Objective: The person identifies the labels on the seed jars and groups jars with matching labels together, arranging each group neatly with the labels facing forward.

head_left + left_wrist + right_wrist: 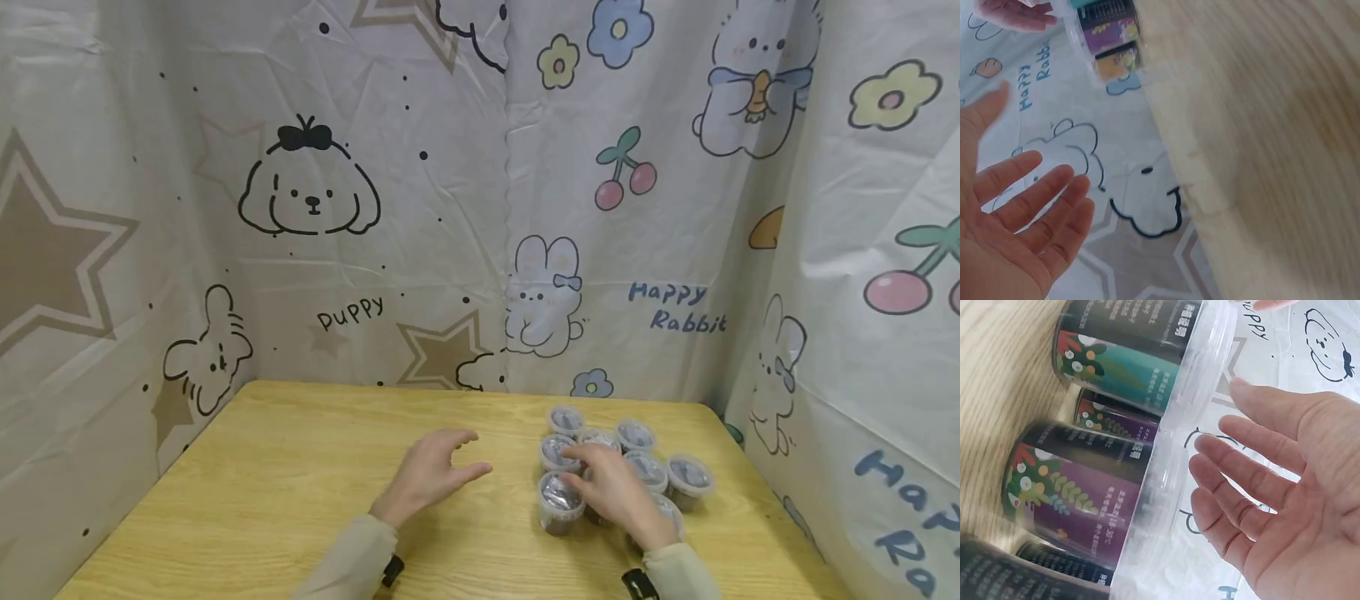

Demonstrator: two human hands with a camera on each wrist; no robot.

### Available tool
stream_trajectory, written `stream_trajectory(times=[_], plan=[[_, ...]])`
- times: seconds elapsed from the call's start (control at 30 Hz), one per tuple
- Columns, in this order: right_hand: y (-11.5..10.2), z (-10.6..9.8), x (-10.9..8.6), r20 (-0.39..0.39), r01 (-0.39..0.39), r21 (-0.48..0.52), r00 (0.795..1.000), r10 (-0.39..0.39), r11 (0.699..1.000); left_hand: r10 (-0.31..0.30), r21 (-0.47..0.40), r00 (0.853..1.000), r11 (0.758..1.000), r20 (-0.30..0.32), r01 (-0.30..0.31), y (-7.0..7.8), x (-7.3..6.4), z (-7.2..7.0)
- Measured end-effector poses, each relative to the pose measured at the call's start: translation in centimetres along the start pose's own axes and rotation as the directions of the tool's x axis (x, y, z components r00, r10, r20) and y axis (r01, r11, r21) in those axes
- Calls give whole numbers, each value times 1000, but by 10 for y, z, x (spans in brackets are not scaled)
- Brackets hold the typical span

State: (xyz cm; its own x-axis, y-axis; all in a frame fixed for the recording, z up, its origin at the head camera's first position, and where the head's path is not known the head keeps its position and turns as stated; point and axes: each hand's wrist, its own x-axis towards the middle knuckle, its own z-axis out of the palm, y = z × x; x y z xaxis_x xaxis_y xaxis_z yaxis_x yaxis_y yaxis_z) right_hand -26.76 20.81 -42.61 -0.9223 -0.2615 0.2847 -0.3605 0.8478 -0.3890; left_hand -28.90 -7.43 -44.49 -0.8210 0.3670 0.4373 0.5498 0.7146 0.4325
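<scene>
Several small lidded plastic tubs stand grouped on the right part of the table. Over their left side hovers my right hand [611, 487], fingers apart and gently bent, holding nothing. Near it are a front tub [560, 503] and another tub [558, 452] behind. In the right wrist view, a tub with a purple label [1082, 490] and one with a green label [1125, 362] stand beside the palm, their clear lids towards the fingers. My left hand [427, 473] is held over the table to the left of the tubs, thumb and fingers spread, with nothing in it.
The yellow wood-grain table [285, 500] reaches back to a patterned cloth curtain [450, 250], which also hangs along both sides. A tub [689, 479] stands at the group's right edge, near the table's right side. Dark bands sit on both wrists.
</scene>
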Motion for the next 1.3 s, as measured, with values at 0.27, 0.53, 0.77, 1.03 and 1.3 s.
stream_trajectory(times=[0.27,0.53,0.77,1.03,1.3], plan=[[10,-15,2,101,63,63,993,-69,996,74,-76,994,995,79,-68,18,9,16],[14,-16,0,174,40,97,983,-57,995,234,-126,942,970,239,-209,29,16,33],[14,-13,-2,207,101,57,972,-111,993,253,-118,930,966,268,-229,38,16,46],[15,-9,-7,187,178,41,965,-183,983,289,-149,918,955,271,-257,45,16,54],[9,-6,-13,158,168,-11,974,-165,986,282,-143,925,957,256,-252,51,17,56]])
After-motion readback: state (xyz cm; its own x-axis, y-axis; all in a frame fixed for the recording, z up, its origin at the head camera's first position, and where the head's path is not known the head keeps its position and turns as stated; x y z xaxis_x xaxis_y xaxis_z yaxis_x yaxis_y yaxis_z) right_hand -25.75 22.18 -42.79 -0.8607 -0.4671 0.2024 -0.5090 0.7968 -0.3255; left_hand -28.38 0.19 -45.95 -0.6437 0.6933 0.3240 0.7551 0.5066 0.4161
